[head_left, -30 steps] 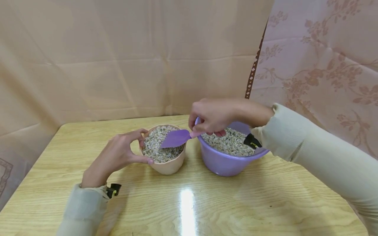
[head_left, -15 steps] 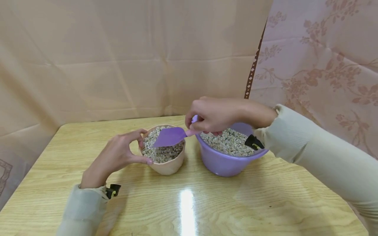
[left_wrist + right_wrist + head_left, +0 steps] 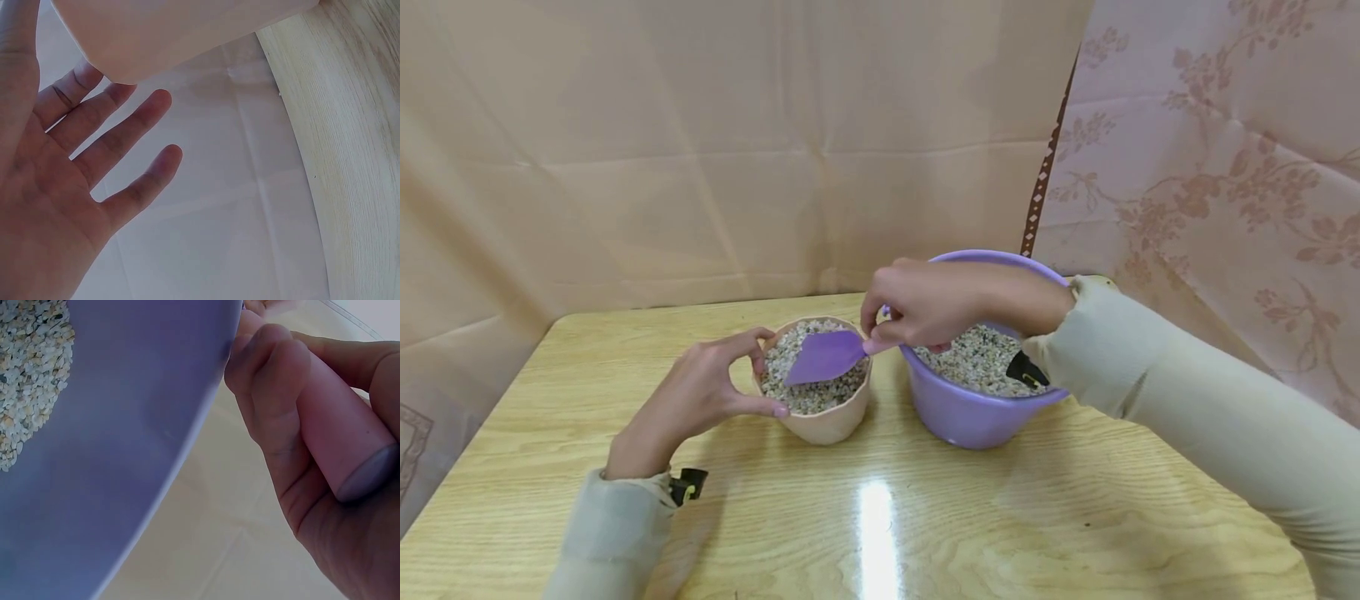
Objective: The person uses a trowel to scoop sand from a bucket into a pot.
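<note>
A peach-coloured pot [image 3: 829, 427] full of small pale gravel [image 3: 793, 375] stands on the table, left of a purple basin [image 3: 970, 417] with more gravel. My left hand [image 3: 696, 390] holds the pot's left side, thumb at the near rim and forefinger at the far rim; in the left wrist view its other fingers [image 3: 125, 134] spread beside the pot wall [image 3: 162, 37]. My right hand [image 3: 928, 304] grips a small trowel by its pink handle [image 3: 344, 431], over the basin's left rim. The trowel's purple blade [image 3: 826, 357] lies low over the pot's gravel.
The wooden table [image 3: 760, 517] carries both containers, with a strip of glare in front of them. A beige curtain [image 3: 700, 167] hangs behind the table, and a flowered pink cloth [image 3: 1210, 167] hangs at the right. The right forearm crosses over the basin.
The trowel and right hand shifted left, then dipped slightly over the pot. The right forearm lowered, and more of the basin's far rim shows. The left hand and pot stayed in place.
</note>
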Demonstrator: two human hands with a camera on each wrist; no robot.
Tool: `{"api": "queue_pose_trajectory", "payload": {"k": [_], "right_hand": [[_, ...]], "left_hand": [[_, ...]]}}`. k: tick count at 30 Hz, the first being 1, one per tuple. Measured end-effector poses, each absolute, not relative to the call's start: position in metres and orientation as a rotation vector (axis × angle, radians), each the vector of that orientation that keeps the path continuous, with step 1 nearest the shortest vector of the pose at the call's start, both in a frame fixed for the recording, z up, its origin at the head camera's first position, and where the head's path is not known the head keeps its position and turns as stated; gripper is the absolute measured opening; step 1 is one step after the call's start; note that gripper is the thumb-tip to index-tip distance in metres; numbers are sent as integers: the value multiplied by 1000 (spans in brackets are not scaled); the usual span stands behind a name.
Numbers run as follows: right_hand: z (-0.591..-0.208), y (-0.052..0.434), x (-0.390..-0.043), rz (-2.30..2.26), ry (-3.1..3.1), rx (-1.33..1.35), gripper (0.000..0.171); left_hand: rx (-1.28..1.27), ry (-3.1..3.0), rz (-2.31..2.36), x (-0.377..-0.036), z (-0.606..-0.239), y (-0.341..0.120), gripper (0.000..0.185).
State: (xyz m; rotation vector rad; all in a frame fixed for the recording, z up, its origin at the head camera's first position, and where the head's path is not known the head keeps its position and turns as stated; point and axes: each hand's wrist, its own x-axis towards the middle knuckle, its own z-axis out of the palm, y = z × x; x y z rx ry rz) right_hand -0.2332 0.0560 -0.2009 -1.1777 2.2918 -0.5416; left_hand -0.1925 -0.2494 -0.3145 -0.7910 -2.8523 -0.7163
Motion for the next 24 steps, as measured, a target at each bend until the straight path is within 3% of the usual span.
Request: {"api": "queue_pose_trajectory", "payload": {"k": [13,24], "right_hand": [[-202,42,-234,-483,2274,-1269,18],[-196,53,-238,-508,2381,-1170,17]], "left_hand": [[-809,-2853,-726,-194,-315,-251,54],[-823,-2850,-693,-194,-314,-253,56]]}}
